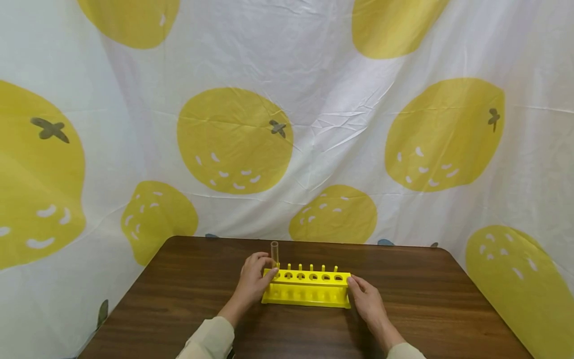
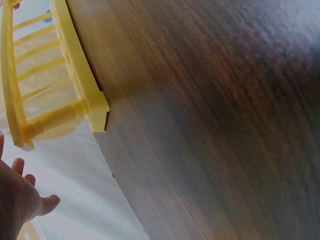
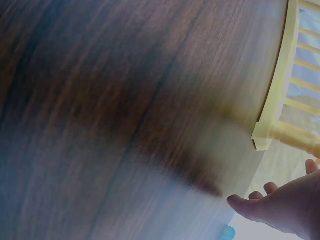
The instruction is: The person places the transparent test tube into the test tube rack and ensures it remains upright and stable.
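Observation:
A yellow test tube rack (image 1: pixel 309 301) stands on the brown table, with a row of round holes in its top and several short pegs along the back. At its left end rises a clear test tube (image 1: pixel 275 252), upright; I cannot tell whether it sits in a hole or on a peg. My left hand (image 1: pixel 253 279) holds the rack's left top end, thumb in front and fingers behind, close to the tube. At the opposite end, my right hand (image 1: pixel 367 299) pinches the top corner with thumb and forefinger. Both wrist views show the remaining fingers spread loosely outside the rack.
The wood-grain table (image 1: pixel 426 299) runs out to each side of the rack. A white cloth (image 1: pixel 323 124) printed with yellow lemons hangs behind and around it. A small blue thing (image 3: pixel 228 233) shows by the table edge in the right wrist view.

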`<state>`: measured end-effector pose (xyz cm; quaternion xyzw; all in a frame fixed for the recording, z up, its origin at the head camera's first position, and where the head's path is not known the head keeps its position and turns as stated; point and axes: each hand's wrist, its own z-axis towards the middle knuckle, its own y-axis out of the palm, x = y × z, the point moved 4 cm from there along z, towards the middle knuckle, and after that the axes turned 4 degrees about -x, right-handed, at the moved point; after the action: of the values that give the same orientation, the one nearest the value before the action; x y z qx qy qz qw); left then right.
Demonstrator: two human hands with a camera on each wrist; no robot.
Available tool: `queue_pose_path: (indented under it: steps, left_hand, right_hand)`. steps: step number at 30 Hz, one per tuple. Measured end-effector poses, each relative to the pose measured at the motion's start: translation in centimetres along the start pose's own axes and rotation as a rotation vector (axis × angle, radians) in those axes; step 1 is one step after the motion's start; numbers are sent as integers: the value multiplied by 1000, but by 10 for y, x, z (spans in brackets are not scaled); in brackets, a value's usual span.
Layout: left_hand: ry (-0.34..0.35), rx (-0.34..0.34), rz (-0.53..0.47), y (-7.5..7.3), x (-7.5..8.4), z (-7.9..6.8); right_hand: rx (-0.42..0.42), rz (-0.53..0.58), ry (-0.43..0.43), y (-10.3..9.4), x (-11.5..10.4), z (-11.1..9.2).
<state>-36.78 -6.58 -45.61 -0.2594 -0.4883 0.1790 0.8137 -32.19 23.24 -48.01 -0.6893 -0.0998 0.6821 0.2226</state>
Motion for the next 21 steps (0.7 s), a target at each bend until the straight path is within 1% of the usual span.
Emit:
queue_pose_path:
  steps: [5,14,17,21]
  left_hand:
    - [2,1,17,0,1,0]
    - [12,-12,19,0,0,-2]
    - [6,-15,27,0,-2,-2]
    - [-12,-4,28,-2,-6,-2]
  right_hand:
    - [-16,19,6,-1,1,1]
    - [-50,80,25,-3,4,-1]
    - [-54,79,28,-7,4,-1]
    - [-53,40,34,-14,5,1]
